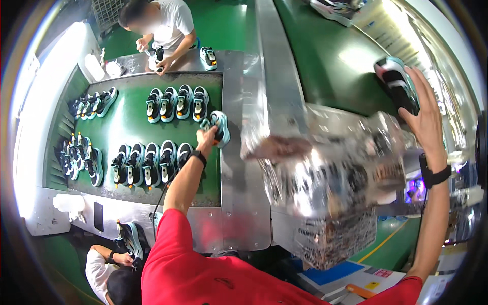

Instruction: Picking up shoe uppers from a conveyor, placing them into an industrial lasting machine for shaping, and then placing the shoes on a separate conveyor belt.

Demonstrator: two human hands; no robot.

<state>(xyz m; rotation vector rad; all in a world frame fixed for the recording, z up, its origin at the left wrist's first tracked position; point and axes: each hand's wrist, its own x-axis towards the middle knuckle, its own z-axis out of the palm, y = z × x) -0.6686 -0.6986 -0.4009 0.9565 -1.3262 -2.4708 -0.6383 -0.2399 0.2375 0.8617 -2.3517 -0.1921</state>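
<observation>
Where the left green belt (132,129) meets its metal border (239,188), the person's left hand (206,138) reaches out at the end of an extended forearm (184,183). Its grip is closed on a pale-blue-soled shoe (221,130), clamped at the shoe's near left side, just right of the near row (151,165) and far row (184,101) of similar shoes standing on that belt. From where I stand, the other arm (434,218) stretches well off to the right, forearm raised toward the far side. There the right hand (427,114) lies over the right green belt (325,66), its long fingers straight along the right side of a black shoe (399,84), thumb at the near end; I can't tell whether this grip is clamped or merely touching. Beyond the left belt, a co-worker (173,23) bends over another shoe (158,57).
</observation>
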